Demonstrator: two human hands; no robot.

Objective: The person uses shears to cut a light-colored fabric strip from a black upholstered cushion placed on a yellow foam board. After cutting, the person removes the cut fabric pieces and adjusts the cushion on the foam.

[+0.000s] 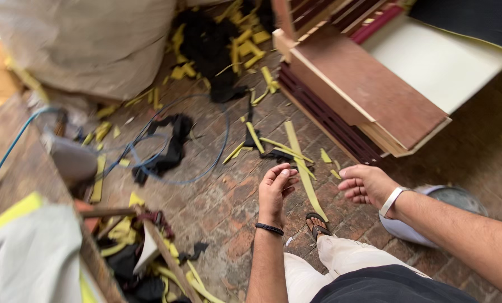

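Left hand, right hand: both hanging loosely curled, grasping nothing | long yellow foam strip lying at 12 o'clock on brick floor, unpicked.

Two bare hands over brick floor: left hand, right hand, both empty. One black bracelet, one white wristband. One sandalled foot. One blue hose looped on floor. One grey metal bowl. One large white sack. Yellow strips too many to count. Stacked boards, number unclear.
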